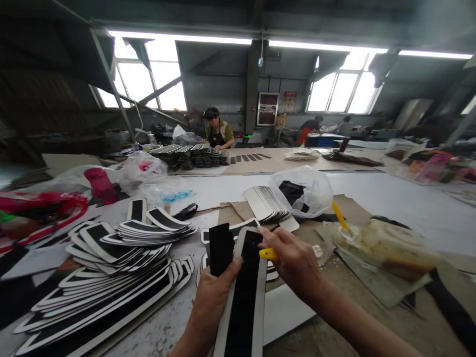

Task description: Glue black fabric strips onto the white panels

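Note:
My left hand [217,292] is closed round black strips [220,245] and the edge of a long white-bordered board [243,297] with a black middle. The board is tilted up in front of me. At its upper right edge, my right hand [288,253] is closed on a yellow-handled tool [268,254], its fingertips touching the board's top corner. The tool's working end is hidden. Behind my hands lie more white-bordered black pieces [245,226]. A large fanned pile of similar pieces [111,292] covers the table at the left.
Plain pale boards [266,203] are fanned beside a clear plastic bag [312,191]. To the right is a stained container [397,245] beside a yellow-handled brush [341,216]. A pink bottle [100,185] stands at the left. Across the table a person [218,130] works behind dark stacks [197,156].

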Demonstrator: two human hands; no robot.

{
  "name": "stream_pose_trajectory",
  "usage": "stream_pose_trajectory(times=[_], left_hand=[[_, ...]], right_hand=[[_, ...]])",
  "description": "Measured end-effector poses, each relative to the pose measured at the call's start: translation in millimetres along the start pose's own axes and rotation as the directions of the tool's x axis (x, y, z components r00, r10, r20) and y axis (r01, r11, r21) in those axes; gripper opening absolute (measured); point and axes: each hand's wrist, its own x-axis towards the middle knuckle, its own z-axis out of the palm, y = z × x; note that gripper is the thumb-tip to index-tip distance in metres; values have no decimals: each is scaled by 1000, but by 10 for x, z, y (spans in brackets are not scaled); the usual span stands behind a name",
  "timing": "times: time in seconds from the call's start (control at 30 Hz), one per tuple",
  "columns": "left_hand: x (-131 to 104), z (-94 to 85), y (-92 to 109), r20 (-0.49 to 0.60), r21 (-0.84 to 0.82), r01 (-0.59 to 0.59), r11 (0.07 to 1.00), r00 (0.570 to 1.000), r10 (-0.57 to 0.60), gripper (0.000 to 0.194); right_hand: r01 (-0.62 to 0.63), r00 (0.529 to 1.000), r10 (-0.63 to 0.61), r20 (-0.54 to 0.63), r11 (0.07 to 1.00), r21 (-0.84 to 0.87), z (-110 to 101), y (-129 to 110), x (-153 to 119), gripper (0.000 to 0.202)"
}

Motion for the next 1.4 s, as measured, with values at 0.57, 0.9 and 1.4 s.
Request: stream_pose_trajectory(times=[0.57,0.9,1.4], left_hand=[[-71,220,-157,-27,139,-7,990,1000,11,41],[-110,248,-245,66,171,53,984,996,-65,34],[-134,211,-261,-36,215,83,973,996,-77,32]], right_hand=[[13,998,-13,65,1000,3,-283,-61,-235,14],[252,948,-245,202,968,-12,-455,-140,-391,20],[-317,940,341,10,860,400,-908,66,-353,35]])
